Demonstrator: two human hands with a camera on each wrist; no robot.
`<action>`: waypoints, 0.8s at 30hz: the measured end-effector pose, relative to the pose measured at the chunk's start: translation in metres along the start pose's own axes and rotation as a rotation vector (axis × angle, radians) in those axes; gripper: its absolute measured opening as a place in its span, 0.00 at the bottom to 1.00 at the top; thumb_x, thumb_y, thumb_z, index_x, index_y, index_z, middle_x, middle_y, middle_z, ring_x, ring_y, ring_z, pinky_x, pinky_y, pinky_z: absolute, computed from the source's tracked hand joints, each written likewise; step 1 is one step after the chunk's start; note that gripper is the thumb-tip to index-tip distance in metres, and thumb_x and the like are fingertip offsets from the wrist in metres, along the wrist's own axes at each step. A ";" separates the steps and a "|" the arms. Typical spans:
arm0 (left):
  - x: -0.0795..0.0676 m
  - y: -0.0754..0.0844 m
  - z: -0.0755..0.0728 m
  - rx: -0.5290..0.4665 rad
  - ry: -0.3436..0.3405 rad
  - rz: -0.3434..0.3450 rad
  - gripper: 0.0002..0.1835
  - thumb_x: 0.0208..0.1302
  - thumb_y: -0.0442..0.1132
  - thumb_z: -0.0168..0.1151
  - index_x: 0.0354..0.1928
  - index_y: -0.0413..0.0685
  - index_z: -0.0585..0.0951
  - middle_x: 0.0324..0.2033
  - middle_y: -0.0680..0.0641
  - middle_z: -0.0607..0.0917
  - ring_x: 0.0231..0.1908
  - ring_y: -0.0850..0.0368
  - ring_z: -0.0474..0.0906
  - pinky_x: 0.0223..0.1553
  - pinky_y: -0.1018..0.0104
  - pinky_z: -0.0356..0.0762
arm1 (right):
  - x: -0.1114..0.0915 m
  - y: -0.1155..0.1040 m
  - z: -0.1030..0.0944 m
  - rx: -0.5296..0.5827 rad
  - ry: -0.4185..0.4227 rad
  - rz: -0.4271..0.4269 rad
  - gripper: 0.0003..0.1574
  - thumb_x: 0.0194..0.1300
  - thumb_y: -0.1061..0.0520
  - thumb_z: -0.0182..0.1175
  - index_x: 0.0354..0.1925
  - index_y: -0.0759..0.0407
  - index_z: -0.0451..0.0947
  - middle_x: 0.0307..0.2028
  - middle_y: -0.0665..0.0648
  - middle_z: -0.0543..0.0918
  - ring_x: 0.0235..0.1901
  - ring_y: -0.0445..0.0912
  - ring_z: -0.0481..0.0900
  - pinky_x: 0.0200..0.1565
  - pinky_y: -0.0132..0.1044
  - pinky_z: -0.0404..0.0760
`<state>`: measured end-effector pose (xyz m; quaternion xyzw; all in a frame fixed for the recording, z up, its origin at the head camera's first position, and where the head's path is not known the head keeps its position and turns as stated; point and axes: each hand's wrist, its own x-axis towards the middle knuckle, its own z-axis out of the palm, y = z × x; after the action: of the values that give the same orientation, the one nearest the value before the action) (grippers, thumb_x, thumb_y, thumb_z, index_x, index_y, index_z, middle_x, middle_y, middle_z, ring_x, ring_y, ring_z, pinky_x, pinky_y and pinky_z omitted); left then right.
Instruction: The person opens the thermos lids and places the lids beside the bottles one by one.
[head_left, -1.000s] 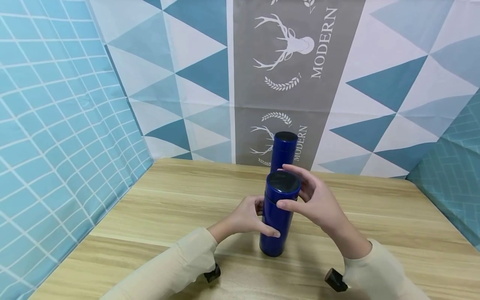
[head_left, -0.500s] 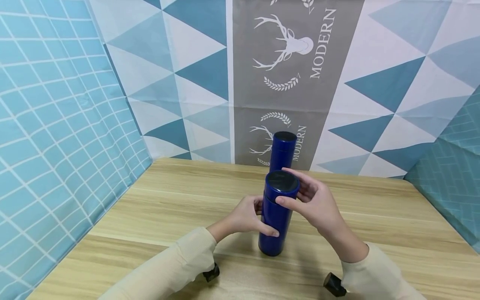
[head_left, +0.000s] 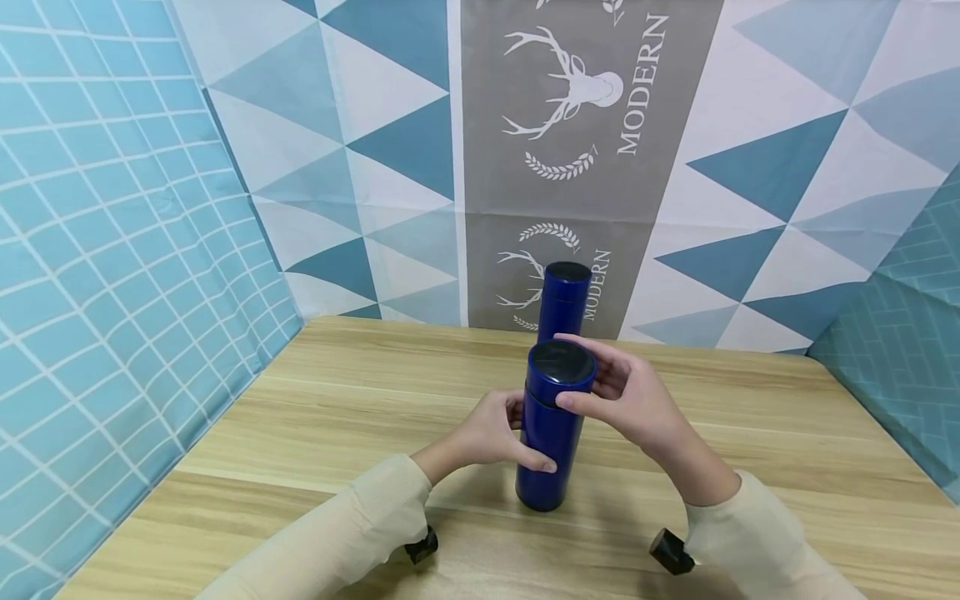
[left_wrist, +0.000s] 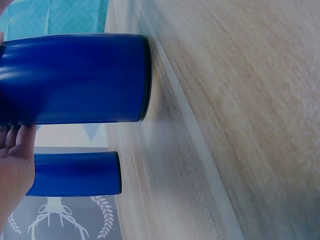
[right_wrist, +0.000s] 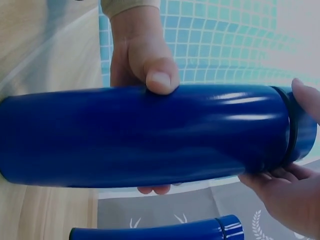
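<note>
A blue vacuum flask (head_left: 551, 429) stands upright on the wooden table in the head view. Its blue lid (head_left: 562, 362) has a glossy black top, and a dark seam parts it from the body. My left hand (head_left: 489, 429) grips the body from the left, thumb across the front and fingertips showing on the far side in the right wrist view. Around the lid, my right hand (head_left: 637, 404) holds with its thumb in front and fingers behind. Directly beyond stands a second, similar blue flask (head_left: 562, 308), partly hidden by the first one and the right hand.
The pale wooden table (head_left: 360, 367) runs back to a patterned cloth (head_left: 555, 192) with deer heads and triangles. Blue tiled sheets (head_left: 112, 250) stand along the left side, teal ones on the right. Black camera mounts (head_left: 671, 552) hang under both wrists.
My right thumb has shifted slightly rightward along the lid's edge and the fingers behind slightly leftward, a small turn about the lid. The left hand keeps its grip; the flask stays in place.
</note>
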<state>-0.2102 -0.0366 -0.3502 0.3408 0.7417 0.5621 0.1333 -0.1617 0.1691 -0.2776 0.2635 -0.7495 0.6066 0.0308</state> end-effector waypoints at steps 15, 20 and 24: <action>0.000 0.003 -0.001 -0.007 -0.002 -0.003 0.31 0.41 0.31 0.77 0.53 0.39 0.78 0.47 0.38 0.86 0.40 0.65 0.84 0.47 0.70 0.82 | 0.008 0.006 -0.012 0.018 -0.117 -0.045 0.39 0.60 0.65 0.64 0.67 0.66 0.62 0.62 0.69 0.74 0.58 0.48 0.79 0.55 0.28 0.79; 0.000 0.002 0.000 -0.003 0.001 -0.008 0.31 0.41 0.31 0.77 0.53 0.39 0.78 0.47 0.39 0.86 0.40 0.65 0.84 0.47 0.71 0.82 | 0.011 0.009 -0.015 0.046 -0.159 -0.079 0.39 0.59 0.66 0.64 0.67 0.68 0.62 0.59 0.57 0.79 0.56 0.47 0.80 0.55 0.29 0.80; -0.001 0.001 0.000 -0.003 0.001 0.000 0.31 0.41 0.31 0.77 0.53 0.39 0.78 0.47 0.38 0.86 0.40 0.66 0.84 0.48 0.72 0.81 | 0.013 0.012 -0.017 0.077 -0.195 -0.092 0.38 0.60 0.66 0.64 0.67 0.68 0.63 0.57 0.48 0.81 0.55 0.44 0.81 0.54 0.30 0.80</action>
<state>-0.2092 -0.0368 -0.3497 0.3403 0.7410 0.5633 0.1334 -0.1827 0.1819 -0.2791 0.3565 -0.7122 0.6042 -0.0245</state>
